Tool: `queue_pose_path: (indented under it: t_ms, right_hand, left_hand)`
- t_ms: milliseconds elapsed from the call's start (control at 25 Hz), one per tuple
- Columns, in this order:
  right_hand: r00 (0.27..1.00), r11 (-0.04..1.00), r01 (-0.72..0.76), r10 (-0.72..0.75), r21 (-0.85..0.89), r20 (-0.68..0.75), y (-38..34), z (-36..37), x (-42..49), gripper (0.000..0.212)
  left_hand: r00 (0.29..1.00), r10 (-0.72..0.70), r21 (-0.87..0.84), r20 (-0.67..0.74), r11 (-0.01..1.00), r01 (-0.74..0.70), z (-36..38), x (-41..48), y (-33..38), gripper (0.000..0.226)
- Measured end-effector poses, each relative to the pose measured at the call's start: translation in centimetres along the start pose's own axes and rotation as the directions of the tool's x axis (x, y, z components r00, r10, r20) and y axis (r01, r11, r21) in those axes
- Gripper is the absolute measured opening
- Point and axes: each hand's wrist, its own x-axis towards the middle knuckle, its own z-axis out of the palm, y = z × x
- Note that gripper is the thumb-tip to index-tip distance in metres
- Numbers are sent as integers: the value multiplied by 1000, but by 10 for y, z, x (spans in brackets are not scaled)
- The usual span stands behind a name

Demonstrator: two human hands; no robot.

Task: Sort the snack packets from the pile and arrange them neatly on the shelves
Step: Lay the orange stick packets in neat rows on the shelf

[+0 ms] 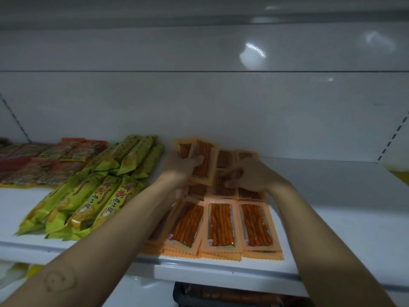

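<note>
- Left hand (179, 167): grip closed on the held packets (202, 158), thumb across the front. There look to be two, fanned and lifted clear of the stack at the far left of the orange block.
- Right hand (252, 176): fingers curled down onto a middle-row packet (221, 182), and the grip looks to pinch its left edge. The pinch itself is partly hidden by the knuckles.
- The orange packets (221, 227) lie flat on the shelf (343, 207) in rows. The near row is tidy, three across with stacks beneath, while the middle and far rows overlap and sit askew.
- Step in hand, as I judge it: seating the held pair in the far row while the right hand steadies or squares the row in front.
- To do it well, close the fan first so the two edges match, then lay them long side running near to far, like the near row.
- Set them down flat rather than sliding them in. These wrappers look slick, and a push would likely shunt the neighbours.
- Hold the left edge of the block in line — green packets (88, 202) lie just beside it, red packets (28, 165) farther left. The kinds should not mix.
- The right of the shelf has bare room, so a fourth column could go there if the stacks get tall.
- Risk: the left forearm crosses the near-left stack and could drag it off the shelf lip.
</note>
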Motion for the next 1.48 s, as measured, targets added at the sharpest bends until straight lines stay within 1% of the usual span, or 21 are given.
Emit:
queue_pose_path:
  t_ms: [40,80,120,200,240,280,320,400,480,560,600,680,800,920,960,1040,1120,1200,1280,1400,1480]
  right_hand:
    - [1000,1000,25,-25,-17,0,-1,-1,-1,37]
    - [997,998,54,-55,-18,-47,-2,-2,-2,36]
    - [987,997,71,-67,26,-144,-2,-3,-1,35]
    - [948,949,83,19,304,-318,-2,-9,-1,42]
    - [947,875,100,62,474,-315,-2,-10,-1,51]
    - [955,804,115,73,583,-288,-3,-9,-2,60]
    - [960,770,130,59,624,-273,-3,-8,-2,66]
    - [952,692,182,55,699,-301,-3,-13,-3,61]
    - [925,633,182,148,752,-349,2,-29,-8,58]
    - [922,687,83,221,722,-316,16,-41,-19,53]
    - [939,719,10,232,695,-253,22,-42,-24,49]
    - [958,729,-86,248,679,-146,32,-34,-34,44]
    - [946,743,-110,282,660,-161,33,-21,-36,44]
    - [942,793,-86,262,603,-210,30,-10,-31,44]
    - [937,837,-109,266,536,-225,28,-7,-31,43]
    - [927,931,-179,267,317,-262,25,-5,-31,43]
    - [918,966,-208,247,152,-311,22,-5,-33,42]
    - [895,982,-157,186,102,-405,10,-9,-36,34]
    - [883,985,-61,127,159,-452,-9,-12,-38,30]
    - [943,945,85,26,316,-332,-46,-11,-39,37]
    - [953,919,138,-22,370,-302,-69,-8,-33,47]
  left_hand:
    - [1000,1,-22,0,1000,-1,3,-3,1,17]
    - [1000,-1,-45,5,999,1,5,-5,2,17]
    - [1000,-8,-67,13,998,9,8,-7,3,17]
    - [999,-34,-89,13,995,35,15,-10,6,19]
    - [999,-43,-93,20,995,44,19,-12,8,18]
    - [998,-43,-91,47,995,47,24,-14,11,17]
    - [995,-40,-93,90,995,48,30,-17,13,15]
    - [985,-28,-88,172,995,44,39,-21,18,12]
    - [986,-35,-47,164,998,43,40,-22,24,16]
    - [988,-54,36,142,998,49,29,-14,22,19]
    - [989,-54,87,140,995,42,22,-11,20,16]
    - [991,-26,141,132,990,7,10,-10,14,15]
    - [992,-13,107,126,994,0,0,-21,7,17]
    - [994,11,190,109,981,-32,-9,-26,1,26]
    - [995,28,204,96,978,-47,-13,-26,1,29]
    - [997,36,223,70,973,-51,-20,-24,2,26]
    - [996,61,223,66,972,-74,-25,-29,5,17]
    - [996,73,179,52,981,-82,-30,-31,6,14]
    - [997,62,146,43,987,-68,-36,-29,6,18]
    - [992,67,86,110,993,-77,-36,-25,19,31]
    - [979,108,47,175,992,-118,-34,-23,32,25]
